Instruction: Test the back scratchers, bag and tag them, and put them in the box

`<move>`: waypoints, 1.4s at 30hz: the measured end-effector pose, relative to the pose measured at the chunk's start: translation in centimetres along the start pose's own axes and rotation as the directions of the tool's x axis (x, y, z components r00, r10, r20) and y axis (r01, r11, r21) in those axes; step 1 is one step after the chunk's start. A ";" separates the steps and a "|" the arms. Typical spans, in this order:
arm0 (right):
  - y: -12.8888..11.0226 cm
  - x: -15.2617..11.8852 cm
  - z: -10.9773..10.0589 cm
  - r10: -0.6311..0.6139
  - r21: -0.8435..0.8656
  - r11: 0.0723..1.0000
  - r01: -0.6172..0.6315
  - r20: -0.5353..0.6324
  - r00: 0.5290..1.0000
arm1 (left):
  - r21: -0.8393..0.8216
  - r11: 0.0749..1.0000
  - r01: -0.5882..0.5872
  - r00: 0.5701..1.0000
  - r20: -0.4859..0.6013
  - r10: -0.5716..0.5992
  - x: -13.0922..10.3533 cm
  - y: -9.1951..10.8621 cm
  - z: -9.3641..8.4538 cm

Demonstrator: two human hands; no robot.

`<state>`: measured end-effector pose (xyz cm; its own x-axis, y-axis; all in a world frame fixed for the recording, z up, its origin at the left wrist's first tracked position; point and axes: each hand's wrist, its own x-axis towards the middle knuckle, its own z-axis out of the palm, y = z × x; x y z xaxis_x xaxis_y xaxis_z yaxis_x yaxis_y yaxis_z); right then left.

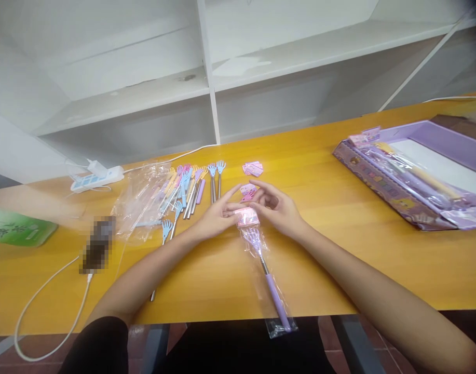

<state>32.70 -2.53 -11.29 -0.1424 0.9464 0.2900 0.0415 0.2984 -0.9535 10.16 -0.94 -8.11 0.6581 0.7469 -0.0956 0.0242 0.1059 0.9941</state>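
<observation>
A purple back scratcher (pixel 275 301) lies in a clear plastic sleeve, its handle end reaching over the table's front edge. At the sleeve's top is a pink card (pixel 247 217). My left hand (pixel 221 214) pinches the card's left side, and my right hand (pixel 275 208) has its fingers closed on the right side. Just beyond my fingers lies another pink printed card (pixel 248 190), partly hidden by them. Farther back is a small pile of pink cards (pixel 253 168).
Loose scratchers (pixel 185 189) in several colours lie left of centre, beside clear plastic bags (pixel 138 208). A purple display box (pixel 393 189) holds packed scratchers at the right. At the left are a power strip (pixel 97 179), a blurred phone-like object (pixel 98 244) with a cable, and a green package (pixel 19 227).
</observation>
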 end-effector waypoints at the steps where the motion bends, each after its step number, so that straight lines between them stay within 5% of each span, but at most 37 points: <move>1: -0.1 0.0 -0.1 -0.003 0.001 1.000 0.003 -0.015 1.000 | 0.025 1.000 0.008 1.000 -0.019 -0.008 0.1 -0.2 0.0; 13: -1.0 0.2 -0.4 -0.151 -0.220 0.963 0.158 0.048 0.987 | 0.123 0.989 -0.076 0.980 -0.174 0.097 0.6 -1.1 -0.6; 30: -2.9 -0.2 -1.2 -0.240 -0.169 0.947 0.274 0.197 0.950 | 0.083 0.985 -0.149 0.950 -0.265 0.166 0.5 -0.7 0.0; 34: -2.5 -0.1 -1.1 -0.144 -0.061 0.987 0.149 0.074 0.987 | 0.111 0.979 -0.168 0.948 -0.254 0.192 0.4 -0.5 0.0; 37: -1.8 0.1 -1.0 0.086 0.079 0.992 -0.096 0.118 0.989 | 0.119 0.972 -0.202 0.940 -0.254 0.226 0.4 -0.5 0.0; 42: -1.3 -0.2 -0.7 0.278 -0.011 0.948 -0.317 0.509 0.814 | 0.148 0.968 -0.204 0.935 -0.262 0.237 0.2 -0.3 -0.1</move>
<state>33.36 -3.05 -10.01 -0.6079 0.7908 -0.0708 0.0957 -0.0155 -0.9953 10.24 -0.77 -8.48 0.4238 0.8959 0.1330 0.0007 -0.1471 0.9891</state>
